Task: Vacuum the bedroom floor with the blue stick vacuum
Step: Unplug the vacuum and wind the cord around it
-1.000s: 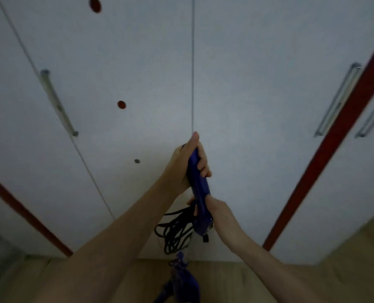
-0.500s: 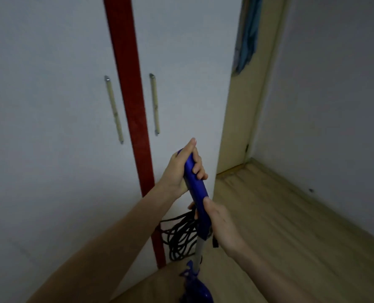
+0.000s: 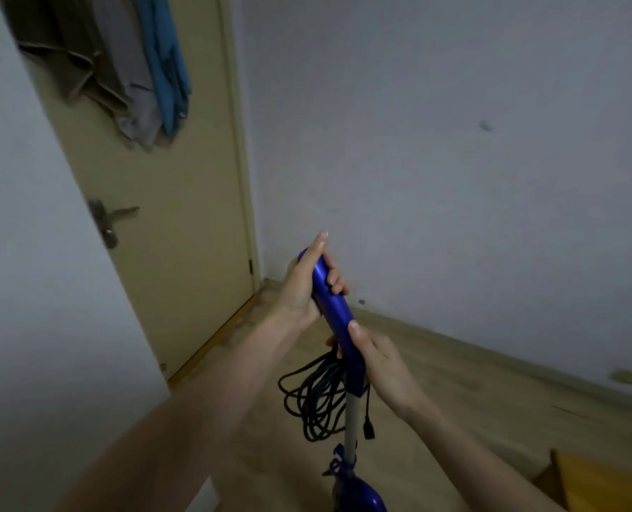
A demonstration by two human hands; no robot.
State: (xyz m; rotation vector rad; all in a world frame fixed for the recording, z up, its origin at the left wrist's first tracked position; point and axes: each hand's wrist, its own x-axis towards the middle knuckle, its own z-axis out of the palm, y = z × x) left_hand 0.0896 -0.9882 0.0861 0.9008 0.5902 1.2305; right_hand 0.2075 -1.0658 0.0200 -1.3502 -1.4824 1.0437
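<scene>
Wooden bedroom floor [image 3: 455, 393] runs to the door [image 3: 181, 230], while the left hand [image 3: 299, 290] grips the upright blue stick vacuum [image 3: 335, 308] handle top, right hand [image 3: 381, 364] curled lower, body below by the coiled cord [image 3: 314, 397].

Both bare forearms are reaching forward from the bottom edge, converging toward the middle; the left hand [image 3: 301, 290] is sitting higher and farther out, wrapping around the upper end of the blue handle [image 3: 331, 301], its fingers curling around the far side while the thumb is lying straight along the near side and pointing up past the tip; the right hand [image 3: 379, 358] is gripping lower down, nearer the body, its thumb pressing flat along the top and its fingers tucking underneath, mostly hidden; the left wrist is bending slightly upward; the right wrist is running nearly straight with its forearm.
</scene>
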